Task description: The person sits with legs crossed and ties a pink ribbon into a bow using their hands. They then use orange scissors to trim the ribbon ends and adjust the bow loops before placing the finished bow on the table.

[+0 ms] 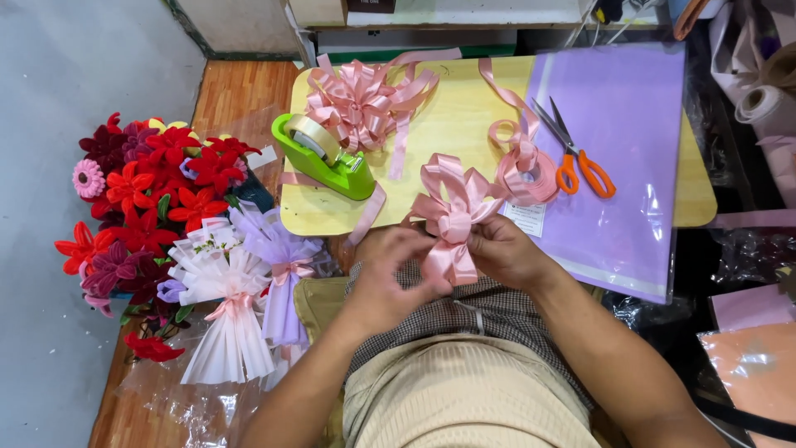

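Your left hand (pixel 390 270) and right hand (pixel 502 253) both pinch the pink ribbon bow (pixel 452 216) between them, fingers closed at its knotted centre, just below the wooden table (pixel 452 124) edge. On the table: ribbon spool (pixel 526 174) right of the bow, orange scissors (pixel 576 158) beyond it, green tape dispenser (pixel 323 153) upper-left.

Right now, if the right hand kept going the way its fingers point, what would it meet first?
The right hand points leftward, already touching the pink ribbon bow. Just past the bow is the left hand, though depth is hard to judge.
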